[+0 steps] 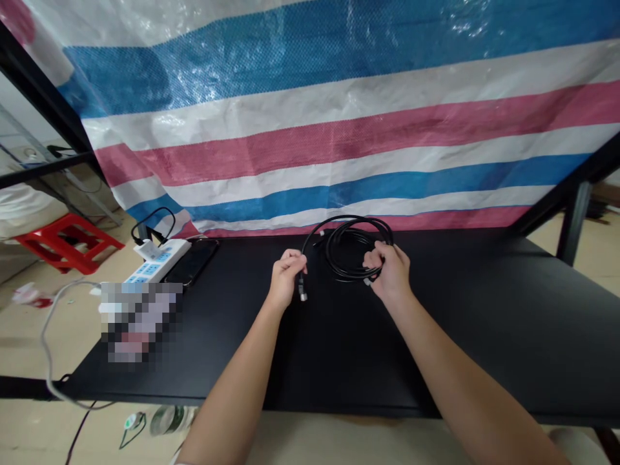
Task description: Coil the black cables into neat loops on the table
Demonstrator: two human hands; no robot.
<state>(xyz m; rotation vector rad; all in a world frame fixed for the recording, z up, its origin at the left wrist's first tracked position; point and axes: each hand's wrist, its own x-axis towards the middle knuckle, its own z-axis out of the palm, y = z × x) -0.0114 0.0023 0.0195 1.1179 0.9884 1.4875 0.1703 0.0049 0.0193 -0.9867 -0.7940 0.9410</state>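
A black cable is wound in loose loops above the middle of the black table. My right hand is closed around the right side of the coil. A small light-coloured connector end pokes out beside its fingers. My left hand pinches one end of the same cable, and a metal-tipped plug hangs down below the fingers. From there a length of cable arcs up and over to the coil. Another pale connector tip shows at the coil's upper left.
On the black table at left lie a white power strip with a plugged-in adapter, a dark phone and a blurred-out object. Striped plastic sheeting hangs behind. A red stool stands on the floor at left.
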